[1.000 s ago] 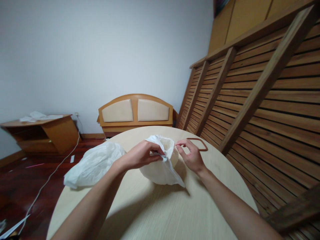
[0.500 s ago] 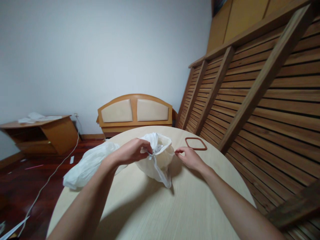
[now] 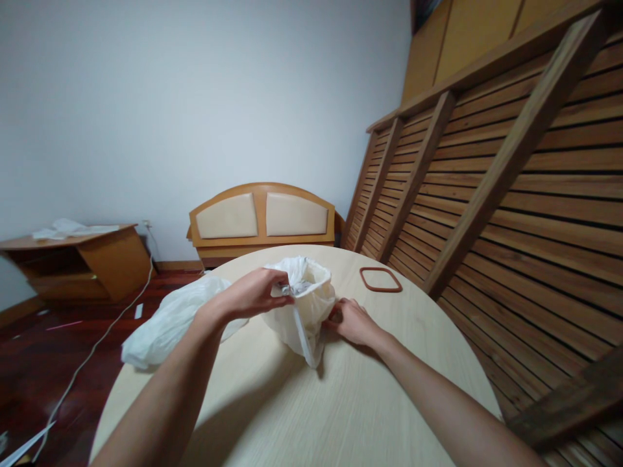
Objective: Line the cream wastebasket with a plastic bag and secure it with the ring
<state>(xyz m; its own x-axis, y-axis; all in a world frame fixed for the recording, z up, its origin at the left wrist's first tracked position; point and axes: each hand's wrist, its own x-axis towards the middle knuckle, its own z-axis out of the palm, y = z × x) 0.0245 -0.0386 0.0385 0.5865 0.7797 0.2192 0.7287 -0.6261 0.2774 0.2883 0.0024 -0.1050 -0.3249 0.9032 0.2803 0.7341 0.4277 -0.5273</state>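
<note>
A white plastic bag (image 3: pixel 296 331) lines a cream-coloured bin (image 3: pixel 320 277) in the middle of the table and hangs down over its outside. My left hand (image 3: pixel 265 290) is closed on gathered plastic at the rim, on the near left side. A loose corner of the bag droops toward me. Low on the bin's right side, my right hand (image 3: pixel 351 320) has its fingers curled against the bag; its fingertips are partly hidden. Beyond that hand lies a brown rounded-square ring (image 3: pixel 380 290), flat on the table.
A round pale wooden table (image 3: pixel 389 395) carries everything. At its left edge lies a crumpled white plastic bag (image 3: pixel 165 324). A slatted wooden frame (image 3: pixel 467 214) leans along the right. Behind stand a headboard (image 3: pixel 263 243) and, at left, a low cabinet (image 3: pixel 107 266).
My right hand has moved left and a little down, in against the side of the bagged bin. The bin and bag have shifted slightly left; my left hand keeps its pinch.
</note>
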